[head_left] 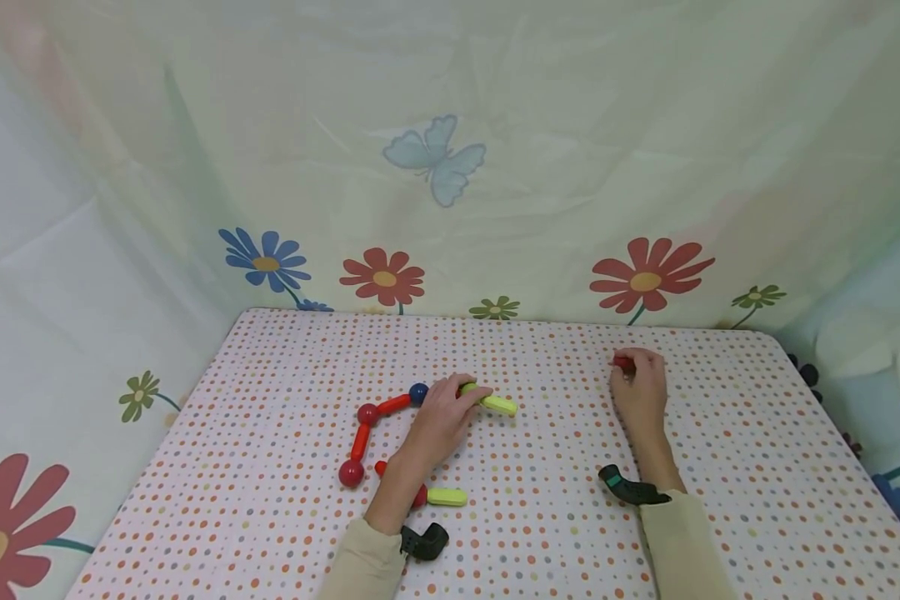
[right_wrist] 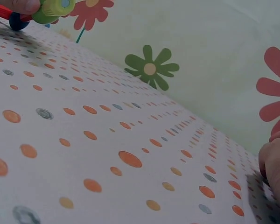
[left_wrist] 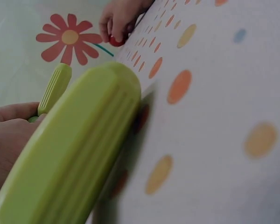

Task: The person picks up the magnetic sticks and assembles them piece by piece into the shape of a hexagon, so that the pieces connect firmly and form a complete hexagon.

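My left hand (head_left: 442, 417) pinches a green ball (head_left: 468, 388) in the middle of the table. A yellow-green stick (head_left: 499, 405) points out to the right from that ball. On the hand's other side, a chain of a blue ball (head_left: 418, 393), red sticks (head_left: 362, 442) and red balls (head_left: 367, 414) bends toward the front; the fingers hide how it meets the green ball. Farther right, my right hand (head_left: 640, 396) grips a red ball (left_wrist: 115, 41) low at the tabletop, mostly covered by its fingers.
Partly under the left forearm lies a second piece: a red ball (head_left: 420, 497) with a yellow-green stick (head_left: 447, 497) and a red stick end (head_left: 380, 468). A dotted cloth covers the table (head_left: 555, 533). Behind it hangs a flowered curtain (head_left: 540, 208).
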A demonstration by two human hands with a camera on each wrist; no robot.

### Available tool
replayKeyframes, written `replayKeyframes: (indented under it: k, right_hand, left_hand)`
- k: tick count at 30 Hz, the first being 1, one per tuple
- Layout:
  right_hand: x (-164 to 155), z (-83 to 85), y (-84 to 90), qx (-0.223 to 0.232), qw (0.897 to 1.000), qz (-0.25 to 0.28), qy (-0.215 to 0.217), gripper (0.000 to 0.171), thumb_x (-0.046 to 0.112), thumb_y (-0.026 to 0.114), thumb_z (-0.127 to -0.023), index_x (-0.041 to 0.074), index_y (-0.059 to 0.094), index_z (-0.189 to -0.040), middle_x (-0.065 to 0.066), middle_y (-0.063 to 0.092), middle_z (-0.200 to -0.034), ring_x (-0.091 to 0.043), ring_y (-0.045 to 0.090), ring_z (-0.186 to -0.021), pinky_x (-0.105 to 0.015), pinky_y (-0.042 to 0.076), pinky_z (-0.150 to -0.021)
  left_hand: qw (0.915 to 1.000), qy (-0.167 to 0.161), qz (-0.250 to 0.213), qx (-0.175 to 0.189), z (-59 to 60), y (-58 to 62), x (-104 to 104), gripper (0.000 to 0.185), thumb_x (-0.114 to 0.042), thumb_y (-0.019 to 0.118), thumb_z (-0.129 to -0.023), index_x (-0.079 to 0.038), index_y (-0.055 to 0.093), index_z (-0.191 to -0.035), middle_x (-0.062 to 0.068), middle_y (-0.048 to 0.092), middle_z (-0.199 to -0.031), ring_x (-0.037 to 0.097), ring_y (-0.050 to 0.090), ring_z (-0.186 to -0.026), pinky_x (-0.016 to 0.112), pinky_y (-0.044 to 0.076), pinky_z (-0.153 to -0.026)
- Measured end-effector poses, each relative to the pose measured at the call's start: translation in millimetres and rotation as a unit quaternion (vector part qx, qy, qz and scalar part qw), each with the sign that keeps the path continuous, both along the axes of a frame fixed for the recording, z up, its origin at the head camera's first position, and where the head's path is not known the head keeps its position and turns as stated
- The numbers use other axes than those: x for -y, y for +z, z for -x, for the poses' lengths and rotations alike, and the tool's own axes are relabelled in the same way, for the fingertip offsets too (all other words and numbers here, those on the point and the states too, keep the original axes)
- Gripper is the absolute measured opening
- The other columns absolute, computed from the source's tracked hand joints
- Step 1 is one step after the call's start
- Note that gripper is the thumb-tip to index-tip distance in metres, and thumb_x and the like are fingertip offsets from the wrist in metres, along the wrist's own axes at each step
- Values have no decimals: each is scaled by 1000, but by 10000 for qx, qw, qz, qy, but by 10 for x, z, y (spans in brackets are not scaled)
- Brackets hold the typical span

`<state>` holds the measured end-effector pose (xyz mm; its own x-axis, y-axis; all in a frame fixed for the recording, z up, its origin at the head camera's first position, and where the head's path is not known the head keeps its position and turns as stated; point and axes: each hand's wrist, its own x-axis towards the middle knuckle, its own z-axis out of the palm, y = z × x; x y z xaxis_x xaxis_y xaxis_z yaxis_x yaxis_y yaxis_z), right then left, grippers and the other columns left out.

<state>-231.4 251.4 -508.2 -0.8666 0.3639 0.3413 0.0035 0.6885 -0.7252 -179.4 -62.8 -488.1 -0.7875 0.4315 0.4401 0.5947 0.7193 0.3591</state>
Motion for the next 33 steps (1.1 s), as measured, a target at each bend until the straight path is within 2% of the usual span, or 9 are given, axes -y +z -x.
replayKeyframes:
  k: [5,7,9,13,16,19,25,31,33]
  right_hand:
    - [22,-17,-1,-86,9998,180,78,28,2,53,-92,0,57,-120,-21,45,-132,-38,49,-117,-51,42,-98]
    - [61,-33,2,-92,9994,306,104,28,6,53,-94,1,58,-121,-19,47,-130,-33,52,-112,-40,45,-94]
    - [123,-68,12,-172,9984,482,225,29,7,55,-94,1,57,-122,-19,49,-127,-27,54,-103,-24,46,-88]
    - [300,-182,19,-207,9945,737,710,36,10,58,-93,3,55,-128,-16,53,-125,-10,54,-95,-1,38,-76]
    - [447,-307,41,-97,9866,880,1373,36,10,59,-94,6,56,-130,-13,55,-123,1,51,-94,-1,38,-77]
    - [580,-427,66,-82,9725,834,2175,30,10,59,-94,6,61,-124,-11,57,-117,6,50,-91,-5,42,-76]
    - [710,-515,59,-601,9352,865,3381,22,-4,61,-90,1,62,-111,-13,59,-110,0,53,-89,-11,48,-75]
    - [755,-565,161,-835,9066,980,4018,27,-17,61,-81,-9,55,-106,-20,58,-100,-7,59,-84,-14,50,-74]
    - [783,-604,240,-806,9028,940,4117,26,-17,62,-80,-12,54,-104,-21,59,-98,-9,60,-82,-15,51,-74]
  left_hand:
    - [10000,0,27,4,-2,-10,-3,32,-14,64,-93,-23,63,-124,7,57,-128,21,56,-114,38,46,-100]
    - [10000,-30,23,-5,-1,-15,-1,32,-13,63,-94,-23,63,-124,7,57,-128,21,56,-114,39,46,-100]
    - [10000,-73,13,13,-3,-17,2,32,-13,63,-94,-23,63,-124,8,57,-129,22,55,-114,39,46,-101]
    - [9998,-114,13,143,-4,-19,5,32,-14,62,-94,-22,63,-125,9,56,-130,22,55,-115,40,45,-103]
    - [9998,-100,59,188,-2,-20,7,32,-14,62,-95,-22,62,-125,8,56,-131,22,54,-117,40,44,-104]
    - [9998,-42,156,147,2,-17,9,32,-15,61,-95,-24,61,-126,8,55,-132,21,54,-117,40,44,-104]
    - [9996,15,186,230,5,-16,8,32,-18,58,-97,-25,60,-128,7,54,-135,20,53,-117,39,44,-103]
    - [9996,49,186,228,7,-16,3,31,-18,58,-97,-26,60,-128,6,54,-135,20,53,-116,38,44,-102]
    - [9996,59,203,201,8,-15,3,31,-18,58,-97,-26,60,-127,6,54,-135,20,54,-116,38,44,-103]
